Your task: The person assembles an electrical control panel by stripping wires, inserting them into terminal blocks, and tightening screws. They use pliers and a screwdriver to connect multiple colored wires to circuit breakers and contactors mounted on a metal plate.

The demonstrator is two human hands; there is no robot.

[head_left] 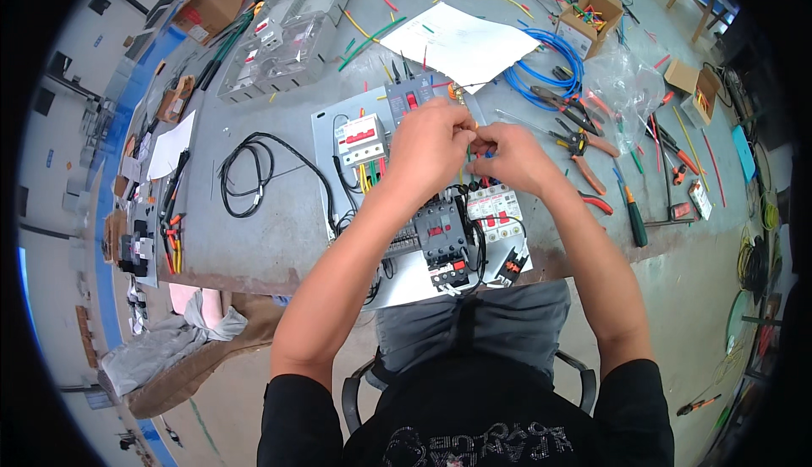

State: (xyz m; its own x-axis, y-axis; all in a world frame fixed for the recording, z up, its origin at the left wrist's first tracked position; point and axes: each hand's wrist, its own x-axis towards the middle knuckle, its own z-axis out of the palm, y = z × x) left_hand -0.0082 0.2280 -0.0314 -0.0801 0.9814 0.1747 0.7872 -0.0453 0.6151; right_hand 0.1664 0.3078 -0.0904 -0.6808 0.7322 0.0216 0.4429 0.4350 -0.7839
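My left hand [430, 150] and my right hand [511, 159] meet over a metal mounting plate [397, 296] at the table's front edge. Fingertips of both are pinched together, and whatever is between them is too small to make out. Coloured wires run just below the fingers. Behind my left hand stands a dark grey breaker [411, 100] with a red switch, partly covered. To its left sits a white breaker [361, 137] with red levers and yellow, green and red wires. Nearer me are a black contactor [441, 230] and a row of small white breakers [497, 213].
Pliers [585, 141], a green-handled screwdriver [634, 213] and a blue wire coil [550, 65] lie right. White paper [457, 40] and wire scraps spread behind. Left are a black cable [247, 175] and clear plastic boxes [292, 40]. An open carton [589, 20] stands back right.
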